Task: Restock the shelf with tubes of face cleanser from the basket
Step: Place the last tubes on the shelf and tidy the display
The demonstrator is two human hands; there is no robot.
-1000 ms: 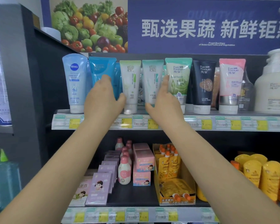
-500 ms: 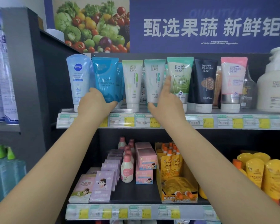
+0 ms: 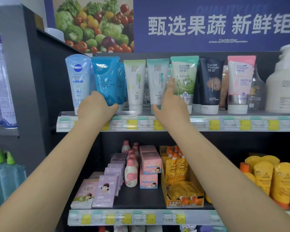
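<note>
- Here the left hand (image 3: 95, 106) grips the lower part of the blue tube (image 3: 105, 79), fingers curled round its base at the front edge of the top shelf (image 3: 208, 113).
- The right hand (image 3: 170, 104) holds the white-and-teal tube (image 3: 156, 79): thumb on the left of its cap end, forefinger stretched up along its right edge.
- That forefinger lies between the held tube and the green tube (image 3: 184, 76), which stands just beside it.
- A white-and-green tube (image 3: 135, 82) stands upright between the two held tubes, close to both.
- A pale blue Nivea tube (image 3: 78, 77) stands just left of the blue tube, partly hidden by the left hand at its base.
- More blue tubes stand behind the gripped one.
- Further right stand a black tube (image 3: 211, 81), a pink tube (image 3: 240, 79) and a white pump bottle (image 3: 285, 84).
- Price labels (image 3: 214, 124) run along the shelf lip, both wrists crossing in front of them.
- Below, the lower shelf carries purple boxes (image 3: 105, 190), pink boxes (image 3: 149, 164), orange pouches (image 3: 177, 166) and yellow bottles (image 3: 274, 178).
- The basket is out of view.
</note>
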